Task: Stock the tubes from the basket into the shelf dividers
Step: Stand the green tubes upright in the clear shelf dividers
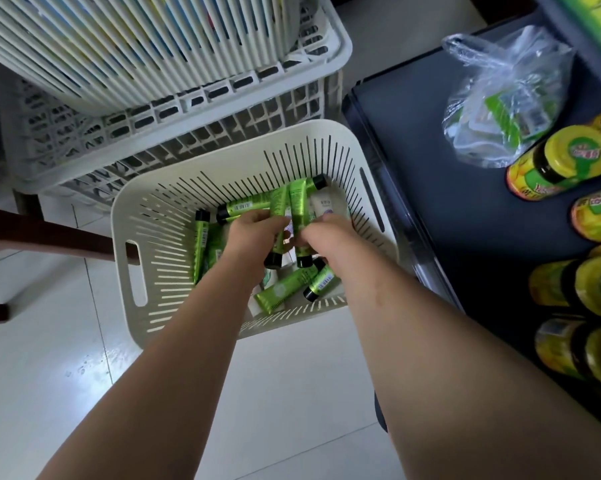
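A cream slotted basket stands on the floor and holds several green tubes with black caps. Both my hands reach down into it. My left hand grips one green tube that points up, cap downward. My right hand grips another green tube right beside it. More tubes lie loose on the basket floor under my wrists. The dark shelf runs along the right; no dividers are visible.
Stacked white plastic crates stand behind the basket. On the shelf lie a clear plastic bag and several yellow-lidded jars. A dark wooden bar crosses at the left. Pale tiled floor lies below.
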### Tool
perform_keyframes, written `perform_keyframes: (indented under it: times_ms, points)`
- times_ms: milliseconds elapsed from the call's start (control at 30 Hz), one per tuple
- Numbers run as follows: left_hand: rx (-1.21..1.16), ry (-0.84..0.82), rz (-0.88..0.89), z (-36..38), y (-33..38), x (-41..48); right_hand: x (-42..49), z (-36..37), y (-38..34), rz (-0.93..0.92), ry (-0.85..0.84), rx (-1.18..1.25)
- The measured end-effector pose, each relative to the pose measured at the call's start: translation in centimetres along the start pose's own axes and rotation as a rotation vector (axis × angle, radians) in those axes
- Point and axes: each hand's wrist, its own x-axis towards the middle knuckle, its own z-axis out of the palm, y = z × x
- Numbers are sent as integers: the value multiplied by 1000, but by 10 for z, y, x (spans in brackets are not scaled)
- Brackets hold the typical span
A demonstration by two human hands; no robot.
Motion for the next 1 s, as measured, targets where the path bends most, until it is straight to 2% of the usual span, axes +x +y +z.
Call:
perform_keyframes:
  times_ms: [200,367,600,733,900,1000]
  points:
    - [-14,-23,96,2,1,-7,-8,-5,3,-226,-91,209]
    - [-38,29,92,8,11,-15,-10,-12,5,-226,-67,395]
    - [-22,12,221,11,37,-48,-31,-26,-13,-184,-131,477]
    - [-31,-10,311,10,57,-76,-54,-39,-25,-309,-97,429]
    - [-44,-18,438,11,87,-130,-110,-61,-52,-443,-70,579]
    - [-68,-33,512,9,112,-173,-156,-77,-64,-567,-55,583]
